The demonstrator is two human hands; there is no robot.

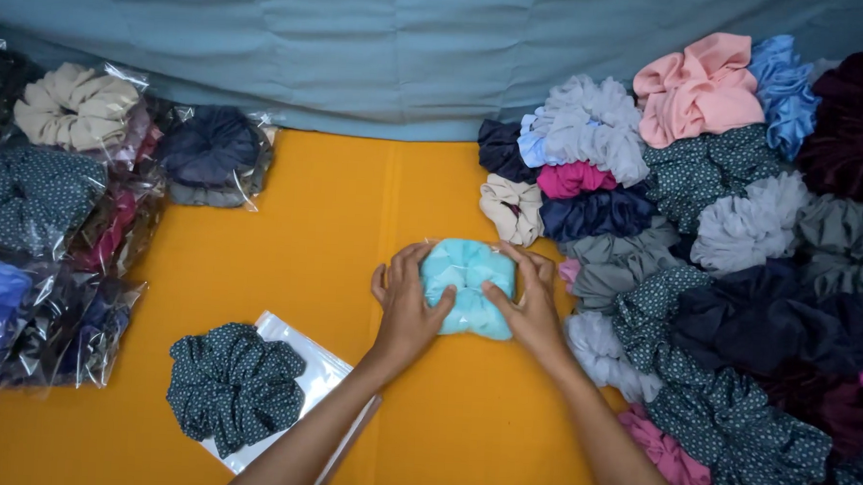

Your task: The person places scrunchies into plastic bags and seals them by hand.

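Both my hands press around a light turquoise scrunchie [467,273] lying on the yellow-orange table cloth [335,219]. My left hand [406,304] cups its left side, and my right hand [529,300] holds its right side with the thumb across the front. A dark green dotted scrunchie [235,386] rests on a clear plastic bag [324,369] to the lower left, apart from my hands.
A big heap of loose scrunchies [703,245] in pink, grey, navy, blue, maroon and dotted green fills the right side. Bagged scrunchies [54,216] are stacked at the left edge. A pale blue cloth [362,46] covers the back.
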